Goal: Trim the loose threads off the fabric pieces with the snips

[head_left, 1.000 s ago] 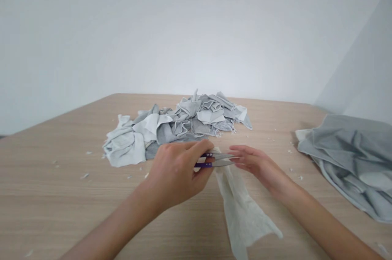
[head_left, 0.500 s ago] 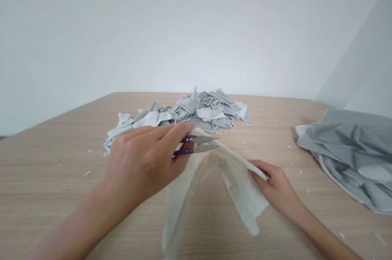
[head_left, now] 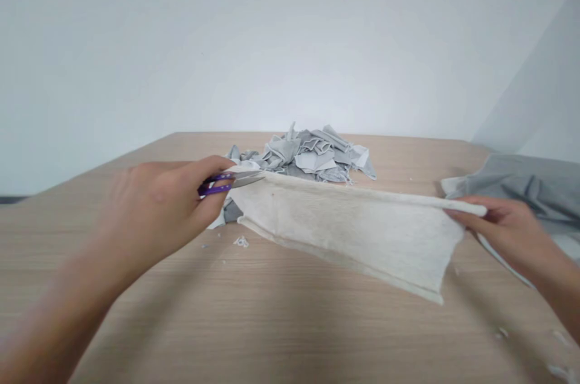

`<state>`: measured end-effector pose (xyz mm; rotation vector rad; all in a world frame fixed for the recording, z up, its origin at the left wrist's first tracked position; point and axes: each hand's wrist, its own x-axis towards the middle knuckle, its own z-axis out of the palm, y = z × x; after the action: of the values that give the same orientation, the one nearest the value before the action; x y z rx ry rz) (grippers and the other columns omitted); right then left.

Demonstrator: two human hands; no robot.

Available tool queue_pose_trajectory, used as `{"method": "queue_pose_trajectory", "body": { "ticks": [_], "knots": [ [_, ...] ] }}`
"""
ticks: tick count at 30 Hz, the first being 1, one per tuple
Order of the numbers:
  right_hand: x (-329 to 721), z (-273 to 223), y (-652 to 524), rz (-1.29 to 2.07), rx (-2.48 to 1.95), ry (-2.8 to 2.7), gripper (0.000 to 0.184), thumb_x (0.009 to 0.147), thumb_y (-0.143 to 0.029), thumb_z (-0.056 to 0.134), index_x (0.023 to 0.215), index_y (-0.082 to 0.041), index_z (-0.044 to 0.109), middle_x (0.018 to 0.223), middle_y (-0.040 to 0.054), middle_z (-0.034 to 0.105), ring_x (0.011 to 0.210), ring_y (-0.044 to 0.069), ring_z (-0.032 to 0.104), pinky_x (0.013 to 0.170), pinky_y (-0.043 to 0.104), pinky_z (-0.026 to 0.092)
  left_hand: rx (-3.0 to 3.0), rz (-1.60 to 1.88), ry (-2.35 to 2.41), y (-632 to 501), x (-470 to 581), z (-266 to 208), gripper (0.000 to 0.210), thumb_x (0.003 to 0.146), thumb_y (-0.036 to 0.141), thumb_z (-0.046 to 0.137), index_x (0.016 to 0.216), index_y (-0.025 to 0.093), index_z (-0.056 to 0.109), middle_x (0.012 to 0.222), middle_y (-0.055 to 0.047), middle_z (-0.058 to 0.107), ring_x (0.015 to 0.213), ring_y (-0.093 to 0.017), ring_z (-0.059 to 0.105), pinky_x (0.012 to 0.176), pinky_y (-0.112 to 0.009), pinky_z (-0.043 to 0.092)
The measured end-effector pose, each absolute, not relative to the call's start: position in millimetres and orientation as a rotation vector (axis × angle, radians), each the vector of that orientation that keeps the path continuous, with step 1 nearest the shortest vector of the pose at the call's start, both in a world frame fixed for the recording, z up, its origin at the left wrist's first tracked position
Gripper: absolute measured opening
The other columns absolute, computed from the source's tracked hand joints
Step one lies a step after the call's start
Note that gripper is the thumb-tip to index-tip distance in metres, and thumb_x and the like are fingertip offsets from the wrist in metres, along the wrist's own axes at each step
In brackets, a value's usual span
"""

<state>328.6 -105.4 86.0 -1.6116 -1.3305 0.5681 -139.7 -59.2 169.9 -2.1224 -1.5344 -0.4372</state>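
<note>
A strip of off-white cloth [head_left: 353, 227] is stretched between my two hands above the table, its long rolled edge uppermost and its lower edge hanging free. My left hand [head_left: 174, 197] is closed around purple-handled thread snips [head_left: 215, 185] and also pinches the cloth's left end. The snips' metal blades point right, lying against the upper edge; how far apart their tips are is hard to tell. My right hand [head_left: 510, 224] pinches the right end of the rolled edge between thumb and fingers.
On the wooden table [head_left: 272, 336], a heap of grey and white fabric pieces [head_left: 317, 157] lies behind the cloth. More grey fabric [head_left: 534, 182] is piled at the right, partly behind my right hand. Small white scraps [head_left: 241, 242] are scattered about. A pale wall stands behind.
My hands have moved apart, the left one leftward and the right one rightward and up. The cloth, which drooped in folds, is now pulled taut and spread out.
</note>
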Motion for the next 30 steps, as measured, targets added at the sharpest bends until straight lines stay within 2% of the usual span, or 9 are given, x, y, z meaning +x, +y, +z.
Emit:
{"method": "queue_pose_trajectory", "body": {
  "ticks": [3, 6, 8, 10, 15, 20, 28, 30],
  "knots": [
    [335.3, 88.4, -102.8, 0.629, -1.492, -1.107, 0.021, 0.069, -0.035, 0.087, 0.086, -0.023, 0.083, 0.089, 0.0127, 0.078, 0.079, 0.025, 0.068, 0.075, 0.039, 0.052, -2.104, -0.496, -1.497, -63.3, -142.5, 172.4, 0.032, 0.093, 0.033, 0.048, 0.111, 0.023, 0.074, 0.079, -0.002, 0.075, 0.069, -0.023, 0.066, 0.063, -0.026, 0.033],
    [328.6, 95.1, -103.9, 0.699, -1.4, -0.927, 0.024, 0.058, -0.031, 0.092, 0.079, -0.024, 0.082, 0.091, 0.0132, 0.078, 0.083, 0.025, 0.069, 0.077, 0.039, 0.052, -2.09, -0.569, -1.444, -68.9, -144.9, 174.1, 0.034, 0.091, 0.032, 0.048, 0.109, 0.022, 0.076, 0.073, -0.001, 0.073, 0.065, -0.021, 0.065, 0.063, -0.025, 0.034],
    [318.7, 103.0, -107.0, 0.692, -1.405, -0.838, 0.027, 0.05, -0.031, 0.094, 0.073, -0.023, 0.081, 0.091, 0.0143, 0.078, 0.084, 0.026, 0.07, 0.072, 0.04, 0.052, -2.117, -0.609, -1.439, -72.5, -145.6, 175.0, 0.033, 0.09, 0.03, 0.049, 0.106, 0.021, 0.076, 0.073, 0.0, 0.073, 0.065, -0.018, 0.065, 0.064, -0.023, 0.035],
    [309.6, 110.4, -110.7, 0.679, -1.443, -0.796, 0.028, 0.047, -0.03, 0.093, 0.072, -0.023, 0.081, 0.095, 0.0165, 0.078, 0.086, 0.028, 0.07, 0.066, 0.041, 0.049, -2.145, -0.641, -1.45, -75.3, -145.8, 175.5, 0.032, 0.089, 0.028, 0.051, 0.106, 0.02, 0.076, 0.073, 0.002, 0.072, 0.065, -0.015, 0.065, 0.065, -0.021, 0.036],
    [311.9, 110.5, -115.6, 0.606, -1.493, -0.791, 0.021, 0.054, -0.031, 0.088, 0.073, -0.024, 0.08, 0.104, 0.0174, 0.078, 0.089, 0.03, 0.071, 0.06, 0.045, 0.044, -2.175, -0.729, -1.468, -78.1, -146.2, 176.2, 0.031, 0.084, 0.026, 0.052, 0.1, 0.021, 0.078, 0.07, 0.004, 0.071, 0.062, -0.012, 0.062, 0.065, -0.02, 0.036],
    [332.1, 98.0, -114.9, 0.491, -1.419, -0.882, 0.024, 0.065, -0.034, 0.088, 0.088, -0.031, 0.081, 0.113, 0.0121, 0.077, 0.098, 0.029, 0.072, 0.071, 0.051, 0.049, -2.216, -0.826, -1.418, -79.8, -146.5, 177.3, 0.03, 0.083, 0.026, 0.052, 0.094, 0.019, 0.078, 0.067, 0.005, 0.07, 0.057, -0.009, 0.058, 0.062, -0.019, 0.036],
    [337.5, 100.3, -114.1, 0.496, -1.42, -0.914, 0.025, 0.069, -0.043, 0.088, 0.086, -0.027, 0.079, 0.117, 0.015, 0.075, 0.102, 0.032, 0.071, 0.077, 0.055, 0.05, -2.222, -0.844, -1.383, -81.8, -145.5, 175.9, 0.028, 0.084, 0.024, 0.053, 0.092, 0.017, 0.078, 0.064, 0.005, 0.068, 0.052, -0.007, 0.054, 0.058, -0.018, 0.034],
    [345.5, 97.8, -113.4, 0.399, -1.487, -1.002, 0.026, 0.075, -0.049, 0.082, 0.091, -0.029, 0.079, 0.119, 0.0144, 0.074, 0.101, 0.031, 0.071, 0.074, 0.055, 0.05, -2.213, -0.849, -1.37, -82.3, -144.3, 176.2, 0.027, 0.085, 0.024, 0.053, 0.092, 0.017, 0.078, 0.063, 0.005, 0.068, 0.052, -0.007, 0.053, 0.057, -0.018, 0.034]
  ]
}}
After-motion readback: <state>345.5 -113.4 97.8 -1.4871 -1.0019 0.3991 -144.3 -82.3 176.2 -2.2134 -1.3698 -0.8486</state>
